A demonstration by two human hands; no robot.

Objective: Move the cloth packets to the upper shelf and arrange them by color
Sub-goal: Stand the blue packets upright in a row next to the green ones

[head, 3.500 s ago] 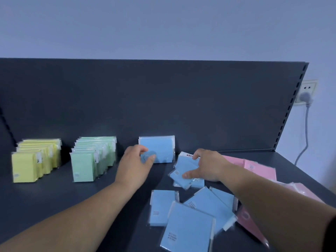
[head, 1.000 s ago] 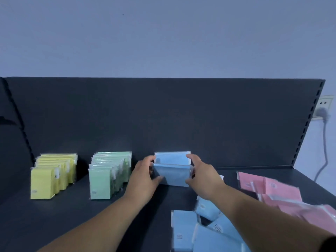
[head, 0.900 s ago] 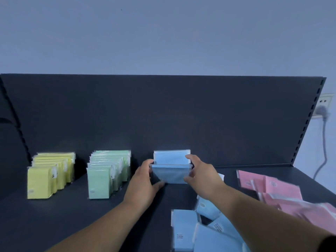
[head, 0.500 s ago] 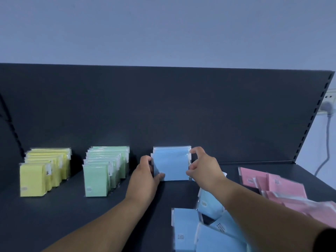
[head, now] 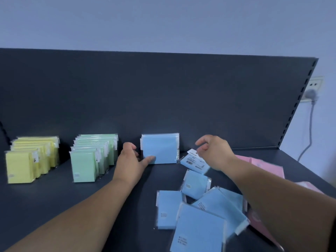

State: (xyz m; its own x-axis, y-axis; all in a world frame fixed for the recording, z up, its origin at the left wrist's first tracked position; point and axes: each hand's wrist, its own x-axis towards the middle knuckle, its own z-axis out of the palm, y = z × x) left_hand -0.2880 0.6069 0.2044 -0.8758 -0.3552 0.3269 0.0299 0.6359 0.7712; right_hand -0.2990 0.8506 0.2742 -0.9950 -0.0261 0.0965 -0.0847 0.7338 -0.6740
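— Dark shelf (head: 45, 206) with a dark back panel (head: 163, 97) behind it. Where do the blues stand?
— Upright against that panel, about the middle: the standing blue packets (head: 160, 148), faces forward, 1 behind another (how many, I cannot tell).
— And the left hand (head: 131, 160)?
— Its thumb lies straight on the front packet's lower left corner, pressing there. Its fingers curl just beside the left edge; whether they touch it I cannot tell.
— Right hand (head: 213, 153)?
— It hovers right of the stand, fingers loosely bent and spread apart, pinching nothing I can see. Just under its fingertips lies a tilted blue packet (head: 195, 162), barcode label up.
— Nearer the camera?
— Loose blue packets (head: 209, 211) in an overlapping heap, flat on the shelf, beside the right forearm.
— Other colours?
— Green packets (head: 92, 157) stand in a row left of the blues, and yellow packets (head: 31, 159) in a row further left. Pink packets (head: 267, 164) lie flat on the right, partly hidden by the arm.
— Beyond the shelf?
— Pale wall (head: 163, 24), with a socket (head: 315, 84) on the right and a plug (head: 311, 92) in it.
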